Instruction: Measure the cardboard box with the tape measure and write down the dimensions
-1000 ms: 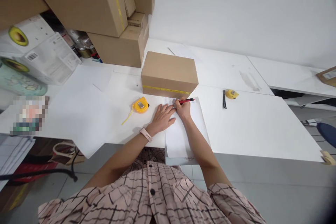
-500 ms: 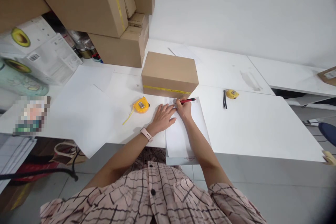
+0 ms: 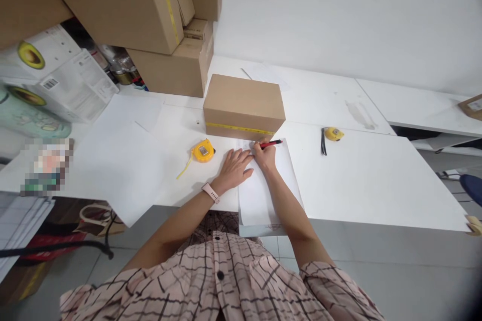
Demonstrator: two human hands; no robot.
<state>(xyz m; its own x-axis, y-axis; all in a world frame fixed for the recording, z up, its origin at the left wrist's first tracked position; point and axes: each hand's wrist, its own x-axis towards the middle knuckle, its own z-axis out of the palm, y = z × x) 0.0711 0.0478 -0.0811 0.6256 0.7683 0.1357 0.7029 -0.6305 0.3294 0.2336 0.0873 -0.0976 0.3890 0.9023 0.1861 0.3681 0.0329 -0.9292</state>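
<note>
Pen (image 3: 271, 143) check: where is it, and which way does it point?

It's in the right hand (image 3: 265, 156), over the top part of a white sheet (image 3: 259, 200). Slim red thing with a black end. Long axis runs nearly crosswise: the black end sticks out toward 3 o'clock, tipped a touch up toward 2, so the other end goes toward 9. Can't make out the writing tip, it's too small in there by the fingers.

And how are the fingers?

Right ones are curled in tight like a writing grip, closed round the barrel. The left hand (image 3: 233, 168) lies palm down between 8 and 9 o'clock from it, fingers stretched out, slightly apart, aimed around 1, thumb spread wider. It isn't gripping anything; fingertips are at the sheet's edge, just beside the right hand.

What else is around?

Brown cardboard box (image 3: 244, 100) at 11 o'clock from the pen, yellow tape strip (image 3: 239, 128) low on its front. One yellow tape measure (image 3: 203, 151) at 9, blade out toward 7. Another tape measure (image 3: 334, 134) at 3, with a black strap (image 3: 323, 143). All on a white table (image 3: 361, 180); the sheet overhangs its near edge at 6.
</note>
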